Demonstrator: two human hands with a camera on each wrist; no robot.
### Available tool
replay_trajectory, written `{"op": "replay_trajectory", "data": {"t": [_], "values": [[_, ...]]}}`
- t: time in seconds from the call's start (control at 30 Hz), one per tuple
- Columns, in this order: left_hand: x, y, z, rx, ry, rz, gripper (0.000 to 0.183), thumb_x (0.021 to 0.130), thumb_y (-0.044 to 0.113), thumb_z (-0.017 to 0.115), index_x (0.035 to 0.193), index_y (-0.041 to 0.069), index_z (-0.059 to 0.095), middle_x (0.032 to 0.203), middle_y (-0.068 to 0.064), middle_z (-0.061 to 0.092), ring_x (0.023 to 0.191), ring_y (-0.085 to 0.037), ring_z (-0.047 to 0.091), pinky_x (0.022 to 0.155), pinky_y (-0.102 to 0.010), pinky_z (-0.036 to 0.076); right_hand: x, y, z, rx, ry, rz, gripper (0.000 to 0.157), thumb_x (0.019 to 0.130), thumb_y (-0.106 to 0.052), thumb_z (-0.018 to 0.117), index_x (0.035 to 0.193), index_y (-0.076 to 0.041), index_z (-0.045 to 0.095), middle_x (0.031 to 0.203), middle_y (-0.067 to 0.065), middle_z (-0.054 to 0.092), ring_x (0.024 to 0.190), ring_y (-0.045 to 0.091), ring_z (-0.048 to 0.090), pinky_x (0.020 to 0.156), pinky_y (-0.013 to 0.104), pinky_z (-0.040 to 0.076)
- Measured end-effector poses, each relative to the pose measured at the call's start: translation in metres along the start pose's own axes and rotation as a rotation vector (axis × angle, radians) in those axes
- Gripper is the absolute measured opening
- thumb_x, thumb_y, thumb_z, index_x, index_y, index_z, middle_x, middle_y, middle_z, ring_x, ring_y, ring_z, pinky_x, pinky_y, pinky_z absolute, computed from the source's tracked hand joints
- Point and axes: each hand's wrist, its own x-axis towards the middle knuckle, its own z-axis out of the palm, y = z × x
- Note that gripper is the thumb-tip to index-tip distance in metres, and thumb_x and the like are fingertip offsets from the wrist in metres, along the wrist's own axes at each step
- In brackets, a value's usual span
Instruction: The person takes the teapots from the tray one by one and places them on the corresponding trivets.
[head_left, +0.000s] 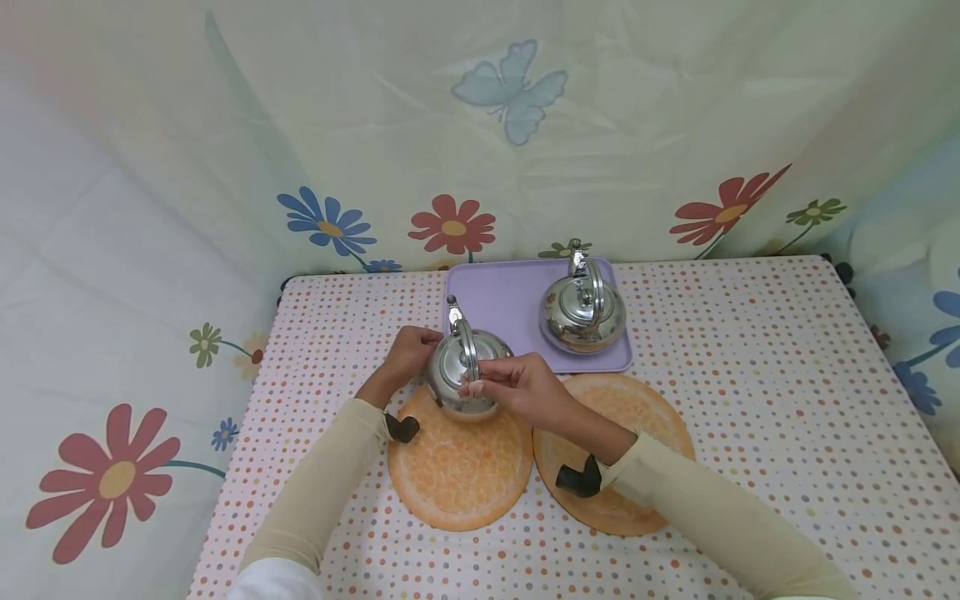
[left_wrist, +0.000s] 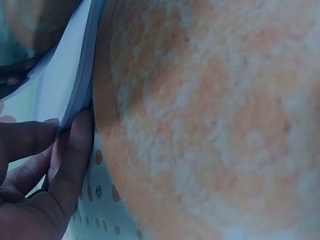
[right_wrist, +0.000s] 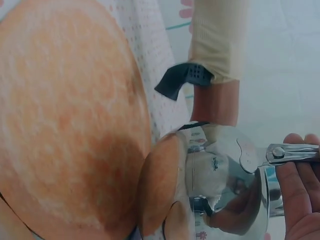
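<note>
Head view: one stainless-steel kettle (head_left: 446,379), its arched handle gripped by the right hand (head_left: 528,385), situated over the near-left corner of a lilac tray (head_left: 491,292) and the far edge of the left round orange mat (head_left: 461,479). Left hand (head_left: 408,350), just beside the kettle, at the tray's rim. One second kettle (head_left: 581,332), upright on the tray's right part. One right round orange mat (head_left: 645,417), beside the first, on a dotted tablecloth (head_left: 757,375).

Left wrist view: left hand, thumb and fingers pinching the tray's rim; orange mat adjoining.

Right wrist view: kettle, polished, reflective; right hand's fingers at its handle; beige sleeve (right_wrist: 217,40) with black wrist fitting (right_wrist: 180,78) beyond.
</note>
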Motion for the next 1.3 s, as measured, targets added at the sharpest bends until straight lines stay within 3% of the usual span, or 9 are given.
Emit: {"op": "replay_trajectory", "data": {"t": [0.2, 0.63, 0.73, 0.83, 0.93, 1.07, 1.3], "values": [[0.0, 0.0, 0.0, -0.011, 0.004, 0.005, 0.024, 0.093, 0.0, 0.057, 0.112, -0.012, 0.066, 0.119, -0.024, 0.063, 0.112, -0.029, 0.057, 0.089, -0.033, 0.054, -0.005, -0.001, 0.004, 0.018, -0.028, -0.007, 0.032, 0.094, 0.003, 0.059, 0.123, 0.016, 0.057, 0.101, 0.02, 0.07, 0.097, 0.026, 0.068, 0.084, 0.036, 0.058], [-0.001, 0.0, 0.001, -0.004, 0.011, 0.013, 0.023, 0.087, -0.001, 0.062, 0.107, -0.01, 0.068, 0.101, -0.019, 0.068, 0.091, -0.023, 0.061, 0.074, -0.026, 0.055, -0.014, -0.003, 0.011, 0.042, -0.055, 0.0, 0.033, 0.094, 0.003, 0.059, 0.124, 0.017, 0.055, 0.103, 0.022, 0.069, 0.098, 0.026, 0.068, 0.084, 0.037, 0.057], [-0.002, -0.001, 0.0, 0.001, 0.016, 0.041, 0.016, 0.085, -0.002, 0.061, 0.097, -0.009, 0.069, 0.085, -0.011, 0.066, 0.078, -0.018, 0.058, 0.063, -0.022, 0.051, -0.016, -0.003, 0.014, 0.052, -0.062, -0.007, 0.031, 0.094, 0.004, 0.059, 0.122, 0.018, 0.056, 0.102, 0.022, 0.069, 0.098, 0.028, 0.068, 0.084, 0.037, 0.057], [-0.002, -0.002, 0.0, 0.011, 0.017, 0.069, 0.008, 0.083, -0.005, 0.058, 0.079, -0.01, 0.063, 0.069, -0.006, 0.053, 0.065, -0.016, 0.048, 0.052, -0.021, 0.04, -0.018, -0.002, 0.016, 0.053, -0.067, -0.012, 0.03, 0.094, 0.004, 0.059, 0.12, 0.018, 0.057, 0.101, 0.022, 0.069, 0.098, 0.029, 0.067, 0.084, 0.036, 0.057], [-0.002, -0.003, 0.001, 0.01, 0.019, 0.063, 0.008, 0.083, -0.006, 0.057, 0.078, -0.01, 0.062, 0.071, -0.007, 0.053, 0.066, -0.016, 0.048, 0.052, -0.021, 0.041, -0.021, 0.0, 0.017, 0.052, -0.065, -0.009, 0.029, 0.094, 0.004, 0.059, 0.119, 0.018, 0.058, 0.101, 0.021, 0.069, 0.098, 0.03, 0.067, 0.084, 0.036, 0.057], [-0.001, -0.003, 0.001, -0.002, 0.014, 0.033, 0.017, 0.086, -0.005, 0.059, 0.098, -0.01, 0.069, 0.092, -0.014, 0.064, 0.078, -0.017, 0.059, 0.063, -0.022, 0.053, -0.024, 0.002, 0.019, 0.055, -0.071, 0.007, 0.031, 0.094, 0.003, 0.059, 0.122, 0.018, 0.056, 0.102, 0.02, 0.07, 0.099, 0.03, 0.067, 0.084, 0.036, 0.057], [-0.002, -0.002, 0.0, -0.065, -0.012, 0.011, 0.019, 0.087, -0.006, 0.055, 0.101, -0.012, 0.066, 0.094, -0.018, 0.063, 0.068, -0.018, 0.063, 0.062, -0.023, 0.055, -0.029, 0.004, 0.021, 0.023, -0.077, -0.009, 0.032, 0.095, 0.003, 0.058, 0.122, 0.018, 0.055, 0.1, 0.018, 0.07, 0.1, 0.03, 0.067, 0.084, 0.033, 0.057]]}}
